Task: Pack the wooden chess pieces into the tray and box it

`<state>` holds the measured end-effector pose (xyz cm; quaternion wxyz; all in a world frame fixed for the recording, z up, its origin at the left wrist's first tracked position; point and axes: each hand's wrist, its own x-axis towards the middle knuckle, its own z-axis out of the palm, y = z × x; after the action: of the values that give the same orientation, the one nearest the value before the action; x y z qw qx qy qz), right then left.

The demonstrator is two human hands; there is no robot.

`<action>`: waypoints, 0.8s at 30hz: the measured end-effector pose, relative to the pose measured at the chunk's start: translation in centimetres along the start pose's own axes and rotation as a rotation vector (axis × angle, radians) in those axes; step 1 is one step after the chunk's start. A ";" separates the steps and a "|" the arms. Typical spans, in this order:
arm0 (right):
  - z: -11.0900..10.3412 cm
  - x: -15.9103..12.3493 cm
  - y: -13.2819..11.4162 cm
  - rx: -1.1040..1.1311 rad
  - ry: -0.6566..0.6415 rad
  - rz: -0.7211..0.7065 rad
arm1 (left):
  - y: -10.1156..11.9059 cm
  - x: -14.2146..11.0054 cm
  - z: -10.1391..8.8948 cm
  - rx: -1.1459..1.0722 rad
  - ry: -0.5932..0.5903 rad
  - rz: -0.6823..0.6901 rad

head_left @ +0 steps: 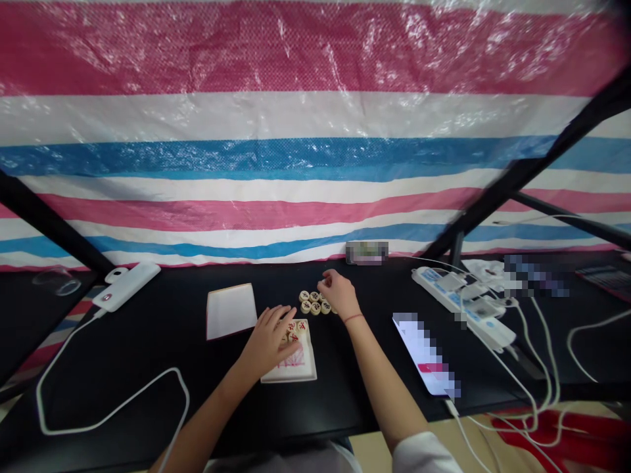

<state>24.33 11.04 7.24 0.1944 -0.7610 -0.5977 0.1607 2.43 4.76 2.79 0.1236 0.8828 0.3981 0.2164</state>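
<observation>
Several round Chinese chess pieces with dark characters stand in rows on the black table. Over the right end of these rows is my right hand, its fingers curled together. Whatever lies between those fingertips is hidden. My left hand rests over a small white open box, palm down with fingers stretched out and the thumb apart. Inside the box, pieces with red characters sit at the far side, partly covered by the left fingers. A sheet with red print shows in its near part.
An upturned box lid lies left of the box. A phone and a power strip with cables are at right. A white power bank with a cord is at left. Striped sheeting hangs behind the table.
</observation>
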 end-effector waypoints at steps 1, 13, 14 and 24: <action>-0.1 -1.2 -0.4 0.123 0.004 -0.063 | 0.1 0.2 -0.2 -0.053 0.040 -0.008; 2.1 -7.5 -0.7 0.987 -0.244 -0.115 | 0.6 1.2 -0.9 -0.342 0.185 -0.095; 1.9 -7.3 -0.3 1.008 -0.207 -0.082 | 0.4 1.1 -1.0 -0.333 0.206 -0.113; 0.7 -8.1 2.3 1.123 -0.035 0.025 | 2.0 1.1 -1.0 -0.204 0.028 0.100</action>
<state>24.03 2.79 5.57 0.5579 -0.5449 -0.4145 0.4691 3.93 4.31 4.76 0.1964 0.8811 0.3314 0.2743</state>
